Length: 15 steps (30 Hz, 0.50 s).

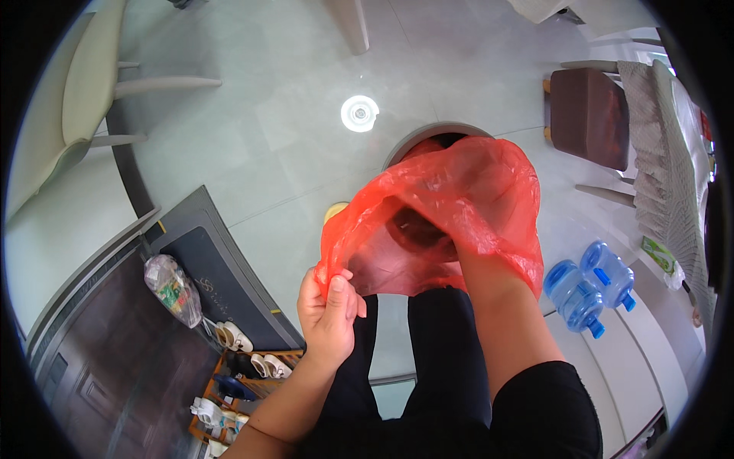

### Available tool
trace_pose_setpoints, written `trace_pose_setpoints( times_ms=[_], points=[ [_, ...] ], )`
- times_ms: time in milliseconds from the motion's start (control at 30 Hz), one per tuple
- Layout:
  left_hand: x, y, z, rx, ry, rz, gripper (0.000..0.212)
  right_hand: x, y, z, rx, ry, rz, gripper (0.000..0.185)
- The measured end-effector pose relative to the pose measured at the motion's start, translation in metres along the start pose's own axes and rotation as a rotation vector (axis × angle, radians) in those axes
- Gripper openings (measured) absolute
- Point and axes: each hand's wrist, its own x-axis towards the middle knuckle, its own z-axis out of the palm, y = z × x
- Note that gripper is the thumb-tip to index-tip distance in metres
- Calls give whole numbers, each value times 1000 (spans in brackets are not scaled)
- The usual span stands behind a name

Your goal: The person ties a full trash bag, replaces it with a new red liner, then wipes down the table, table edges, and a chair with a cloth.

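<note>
A thin red plastic bag (355, 229) spreads wide in front of my legs, its mouth turned towards me. At the left end of its edge, my left hand (330, 324) pinches the film between thumb and fingers. My right forearm (499, 292) reaches into the bag; the red film hides that hand, so its grip does not show. Behind and partly under the bag stands a round bin with a grey rim (410, 143). More red shows inside the bin, beside a dark area.
Two blue water jugs (573, 295) lie to the right, near a brown upholstered stool (590, 117) and a cloth-covered table (654, 149). On the left are a pale chair (89, 86), a dark floor mat (215, 275) and a wooden shoe rack (215, 396).
</note>
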Motion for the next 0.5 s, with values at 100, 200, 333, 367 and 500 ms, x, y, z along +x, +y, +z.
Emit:
trace_pose_setpoints(
  times_ms=[100, 200, 333, 367, 500],
  points=[
    [17, -12, 2, -13, -144, -22, 17, 30, 0, 16, -38, -45, -49, 32],
    [30, -34, 8, 16, -267, -14, 17, 60, 5, 26, -75, -91, -80, 32],
    [52, -43, 9, 215, -292, -49, 20, 81, 31, 49, -118, -134, -75, 33],
    [59, -45, 7, 170, -283, -51, 22, 84, 40, 57, -136, -142, -69, 34],
    [89, -48, 2, 213, -227, -212, 26, 89, 72, 87, -199, -188, -59, 35]
  ],
)
